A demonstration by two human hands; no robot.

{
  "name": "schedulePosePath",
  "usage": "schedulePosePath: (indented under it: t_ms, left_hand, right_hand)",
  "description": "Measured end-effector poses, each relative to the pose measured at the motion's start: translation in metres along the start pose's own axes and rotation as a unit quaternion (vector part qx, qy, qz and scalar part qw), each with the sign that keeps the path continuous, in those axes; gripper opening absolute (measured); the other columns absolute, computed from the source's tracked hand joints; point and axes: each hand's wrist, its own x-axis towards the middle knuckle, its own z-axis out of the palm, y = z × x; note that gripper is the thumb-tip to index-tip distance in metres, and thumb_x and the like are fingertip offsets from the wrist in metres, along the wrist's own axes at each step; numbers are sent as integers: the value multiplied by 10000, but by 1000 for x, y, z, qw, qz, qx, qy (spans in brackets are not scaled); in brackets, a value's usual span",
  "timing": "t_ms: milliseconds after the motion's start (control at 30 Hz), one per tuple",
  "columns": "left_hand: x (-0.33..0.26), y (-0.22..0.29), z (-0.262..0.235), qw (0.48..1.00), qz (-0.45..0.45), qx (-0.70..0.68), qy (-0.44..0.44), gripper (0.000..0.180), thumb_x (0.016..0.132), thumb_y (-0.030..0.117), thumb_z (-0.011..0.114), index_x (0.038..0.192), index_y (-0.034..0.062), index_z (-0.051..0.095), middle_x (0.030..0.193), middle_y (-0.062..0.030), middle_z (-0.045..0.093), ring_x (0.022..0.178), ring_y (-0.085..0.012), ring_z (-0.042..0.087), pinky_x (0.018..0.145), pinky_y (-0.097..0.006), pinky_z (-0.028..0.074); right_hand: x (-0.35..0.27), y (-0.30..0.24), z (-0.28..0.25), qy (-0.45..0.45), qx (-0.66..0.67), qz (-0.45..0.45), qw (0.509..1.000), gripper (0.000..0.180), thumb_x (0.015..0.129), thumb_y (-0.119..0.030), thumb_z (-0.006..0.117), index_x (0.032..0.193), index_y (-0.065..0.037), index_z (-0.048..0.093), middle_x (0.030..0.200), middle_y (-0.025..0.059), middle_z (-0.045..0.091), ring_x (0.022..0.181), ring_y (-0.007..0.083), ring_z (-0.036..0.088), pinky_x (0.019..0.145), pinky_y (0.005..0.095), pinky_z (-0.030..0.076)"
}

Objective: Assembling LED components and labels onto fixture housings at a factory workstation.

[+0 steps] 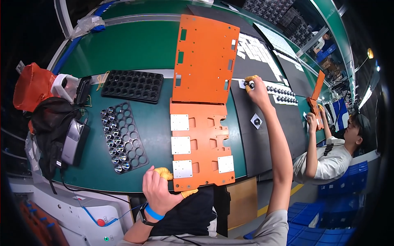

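A hinged orange fixture lies in front of me, its orange lid raised at the far side. Three white square plates line its left column, and one white square plate sits at the near right. My left hand, with yellow finger covers, grips the fixture's near left corner between thumb and fingers. Over the black mat, my right hand reaches far right and pinches a small black round part beside a white piece. Another black round part on a white square lies nearer on the mat.
Left stand a black cup tray and a tray of shiny lens-like pieces. A grey box and dark bag lie farther left. Rows of black parts sit beyond my right hand. A co-worker works at right.
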Motion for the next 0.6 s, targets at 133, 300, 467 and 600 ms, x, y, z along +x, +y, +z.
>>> schedulePosePath:
  t_ms: [133,300,467,600]
  left_hand:
    - [1,0,0,1000,2,2,2,698,579,609,884,789,1,614,839,-117,553,843,-313,553,924,-492,494]
    - [1,0,0,1000,1,-1,4,697,582,612,883,788,2,616,831,-115,554,836,-312,554,922,-494,496]
    - [1,-1,1,1000,0,-1,4,698,584,615,881,782,1,616,828,-115,556,837,-313,554,921,-492,497]
    - [-1,-3,1,1000,4,1,1,699,589,617,878,772,-4,615,821,-125,557,839,-316,557,927,-490,500]
  right_hand:
    - [2,-4,-1,-7,5,3,1000,281,775,-4,674,1057,5,683,1050,184,652,1063,353,603,951,412,478]
    - [3,-6,2,24,-1,0,1000,249,835,-85,699,1060,22,681,1086,198,656,1088,356,613,945,415,482]
    - [6,0,9,-37,11,42,998,259,863,-137,706,1064,25,689,1074,207,661,1025,368,649,904,429,505]
    - [3,3,10,-28,8,31,999,256,870,-141,701,1071,17,694,1053,206,663,998,375,656,886,431,511]
